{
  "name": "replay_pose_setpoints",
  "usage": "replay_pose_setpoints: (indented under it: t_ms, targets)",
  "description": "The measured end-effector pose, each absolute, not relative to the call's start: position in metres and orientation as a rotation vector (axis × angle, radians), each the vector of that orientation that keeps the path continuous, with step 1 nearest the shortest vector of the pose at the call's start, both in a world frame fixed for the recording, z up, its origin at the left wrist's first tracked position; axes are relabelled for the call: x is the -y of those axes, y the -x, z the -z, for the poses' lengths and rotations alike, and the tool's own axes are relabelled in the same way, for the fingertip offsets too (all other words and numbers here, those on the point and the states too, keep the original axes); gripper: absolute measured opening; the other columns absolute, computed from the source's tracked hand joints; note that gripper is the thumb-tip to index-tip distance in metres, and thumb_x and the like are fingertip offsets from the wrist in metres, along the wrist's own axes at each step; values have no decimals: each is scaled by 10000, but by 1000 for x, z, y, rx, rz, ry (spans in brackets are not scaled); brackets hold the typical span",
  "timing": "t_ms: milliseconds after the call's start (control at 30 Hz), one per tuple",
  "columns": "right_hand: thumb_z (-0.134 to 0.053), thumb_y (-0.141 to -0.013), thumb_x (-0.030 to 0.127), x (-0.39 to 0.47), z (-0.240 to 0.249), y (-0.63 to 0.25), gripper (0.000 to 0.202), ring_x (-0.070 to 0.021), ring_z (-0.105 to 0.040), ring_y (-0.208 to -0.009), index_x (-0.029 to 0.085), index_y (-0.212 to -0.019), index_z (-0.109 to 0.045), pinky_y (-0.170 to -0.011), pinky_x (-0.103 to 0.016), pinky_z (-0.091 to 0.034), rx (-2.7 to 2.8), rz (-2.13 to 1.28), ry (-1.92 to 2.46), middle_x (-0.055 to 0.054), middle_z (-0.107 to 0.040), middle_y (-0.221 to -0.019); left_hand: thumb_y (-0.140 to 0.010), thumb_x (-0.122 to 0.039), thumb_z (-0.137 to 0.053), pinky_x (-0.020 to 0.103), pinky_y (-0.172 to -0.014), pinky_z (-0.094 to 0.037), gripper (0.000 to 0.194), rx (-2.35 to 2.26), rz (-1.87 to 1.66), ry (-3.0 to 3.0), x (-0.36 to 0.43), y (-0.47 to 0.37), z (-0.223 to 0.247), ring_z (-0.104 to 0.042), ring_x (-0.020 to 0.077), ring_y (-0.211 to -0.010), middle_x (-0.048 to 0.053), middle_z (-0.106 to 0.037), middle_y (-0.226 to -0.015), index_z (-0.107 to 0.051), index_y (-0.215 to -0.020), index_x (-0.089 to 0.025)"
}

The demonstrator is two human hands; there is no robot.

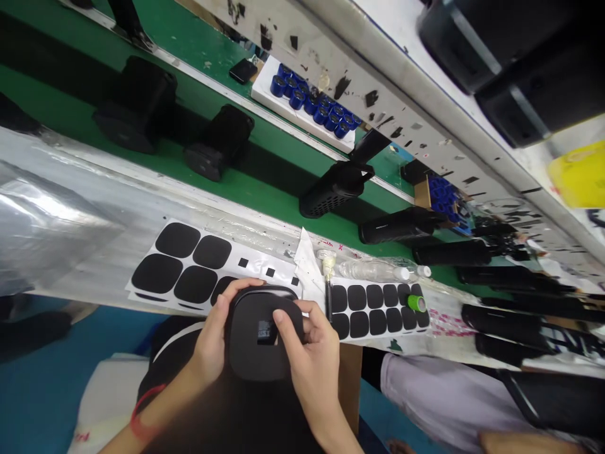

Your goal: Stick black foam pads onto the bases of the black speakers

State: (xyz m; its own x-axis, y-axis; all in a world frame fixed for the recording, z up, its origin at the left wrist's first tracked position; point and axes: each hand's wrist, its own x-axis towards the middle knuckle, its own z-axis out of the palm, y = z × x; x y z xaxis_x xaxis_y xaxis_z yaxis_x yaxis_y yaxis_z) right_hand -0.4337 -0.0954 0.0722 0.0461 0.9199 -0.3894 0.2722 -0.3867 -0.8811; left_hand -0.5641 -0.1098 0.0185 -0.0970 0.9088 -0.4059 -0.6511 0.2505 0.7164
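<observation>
A black device with a flat rounded-square base (250, 359) is between my hands, that base facing up toward me. My left hand (212, 331) wraps round its left side, fingers along the far edge. On the right, my right hand (314, 353) grips the edge, its thumb lying on the base beside a small printed label (263, 329). The body below the base is hidden. Just past my left hand lies a white sheet of black rounded-square pads (178, 240). A second such sheet (378, 322) is to the right of my right hand.
Several black perforated housings (335, 189) stand along the green conveyor (274, 195). A white tray (265, 94) carries blue cylinders. Plastic bottles (373, 271), a brush (328, 271) and green tape (416, 303) are on the bench. A co-worker's grey sleeve (425, 391) is at right.
</observation>
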Motion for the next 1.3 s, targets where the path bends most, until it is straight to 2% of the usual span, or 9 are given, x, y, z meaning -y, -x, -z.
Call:
replay_pose_setpoints:
  t_ms: [167,300,400,633,867,1100,1300]
  targets:
    - [-708,-875,503,94,-75,434,308,-113,-540,-549,206,-857,-630,-499,-191,-440,1175,-1415,1739,27,-607,-593,-981,-594,-413,296,-1032,-467,479,-944,-1314,-454,115,575,-11,-599,252,-1211,40,-660,-1289,-658,-1225,-262]
    - [-706,-881,493,92,-76,434,293,-113,-556,-565,209,-869,-634,-512,-189,-444,1185,-1415,1734,17,-646,-630,-880,-623,-573,363,-1127,-391,613,-874,-1182,-630,120,590,-3,-471,333,-1370,50,-501,-1510,-543,-1393,-288]
    - [-705,-884,477,92,-77,434,279,-115,-570,-564,210,-859,-632,-515,-188,-451,1193,-1414,1741,17,-655,-624,-832,-580,-646,386,-1148,-365,655,-857,-1138,-659,122,596,1,-417,358,-1414,40,-448,-1551,-518,-1413,-308]
    - [-709,-877,482,92,-78,435,290,-117,-577,-573,205,-846,-628,-517,-185,-454,1196,-1406,1763,8,-662,-627,-835,-530,-653,368,-1148,-350,595,-848,-1115,-633,121,597,0,-426,336,-1406,5,-474,-1521,-545,-1391,-348]
    - [-727,-858,473,90,-81,435,305,-83,-462,-466,199,-805,-604,-440,-174,-380,1079,-1423,1717,49,-545,-532,-895,-596,-535,422,-1176,-311,542,-798,-1146,-589,118,596,-2,-408,352,-1416,26,-506,-1494,-574,-1369,-335]
    - [-705,-879,452,92,-77,435,264,-105,-516,-507,204,-820,-636,-466,-183,-393,1295,-1273,1799,34,-570,-551,-911,-539,-485,435,-1198,-265,495,-782,-1151,-566,118,597,-3,-381,352,-1430,10,-509,-1486,-597,-1350,-340]
    - [-698,-887,441,93,-79,436,243,-110,-582,-547,210,-841,-637,-500,-174,-440,1287,-1303,1785,25,-635,-598,-893,-551,-535,413,-1178,-302,506,-793,-1138,-568,118,596,-3,-390,346,-1424,3,-503,-1494,-590,-1354,-349]
